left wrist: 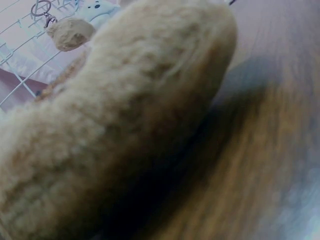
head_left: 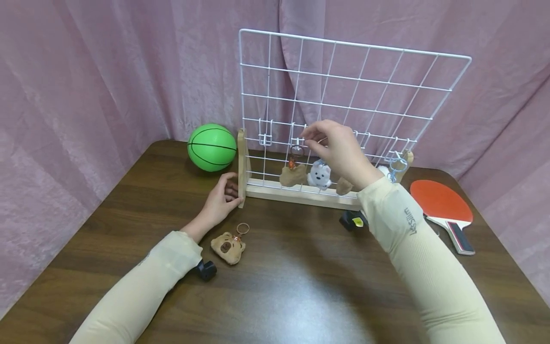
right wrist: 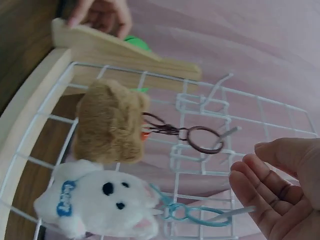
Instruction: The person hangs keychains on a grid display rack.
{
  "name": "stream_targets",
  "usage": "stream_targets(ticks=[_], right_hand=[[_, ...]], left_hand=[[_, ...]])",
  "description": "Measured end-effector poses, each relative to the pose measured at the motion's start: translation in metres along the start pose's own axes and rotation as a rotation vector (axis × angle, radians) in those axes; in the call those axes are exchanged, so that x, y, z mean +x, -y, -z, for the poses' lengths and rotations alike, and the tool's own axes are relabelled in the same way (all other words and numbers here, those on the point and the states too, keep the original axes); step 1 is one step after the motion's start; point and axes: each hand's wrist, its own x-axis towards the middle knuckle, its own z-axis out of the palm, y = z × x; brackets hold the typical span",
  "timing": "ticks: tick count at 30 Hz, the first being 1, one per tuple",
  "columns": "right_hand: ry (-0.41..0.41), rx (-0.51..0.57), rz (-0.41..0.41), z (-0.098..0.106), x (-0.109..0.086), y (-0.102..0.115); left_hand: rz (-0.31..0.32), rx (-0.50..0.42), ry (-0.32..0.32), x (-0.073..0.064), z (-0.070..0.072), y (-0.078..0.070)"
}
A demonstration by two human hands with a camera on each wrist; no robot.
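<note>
My right hand is raised before the white wire grid rack, fingers loosely bent and holding nothing. Just beside its fingertips, a brown plush keychain hangs by its dark ring from a hook. Next to that hangs a white bear keychain on a blue ring. At the rack's left end, my left hand grips the edge of the wooden stand between thumb and fingers. A brown bear-face keychain lies on the table near the left wrist, filling much of the left wrist view.
A green ball sits behind the left hand. Another brown plush hangs partly hidden by the right arm, with a blue ring farther right. A red paddle lies on the table's right side. A hook at left carries nothing.
</note>
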Motion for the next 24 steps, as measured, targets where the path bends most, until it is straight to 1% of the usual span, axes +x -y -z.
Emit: stream_targets(ticks=[2,8,15,19,24], right_hand=[[-0.035,0.031,0.004,0.001,-0.004,-0.001],[-0.152,0.100,0.014,0.003,-0.023,-0.004],[-0.260,0.180,0.037,-0.002,-0.040,0.001],[-0.285,0.220,0.081,-0.007,-0.048,0.004],[-0.287,0.240,0.140,-0.017,-0.055,0.008]], left_hand=[[0.003,-0.001,-0.001,0.000,-0.001,0.000],[0.001,-0.007,0.028,0.004,-0.006,0.000],[0.014,-0.003,0.014,0.002,-0.005,0.000],[0.012,0.001,0.005,0.002,-0.003,0.001],[0.014,0.005,-0.006,0.001,0.000,0.002]])
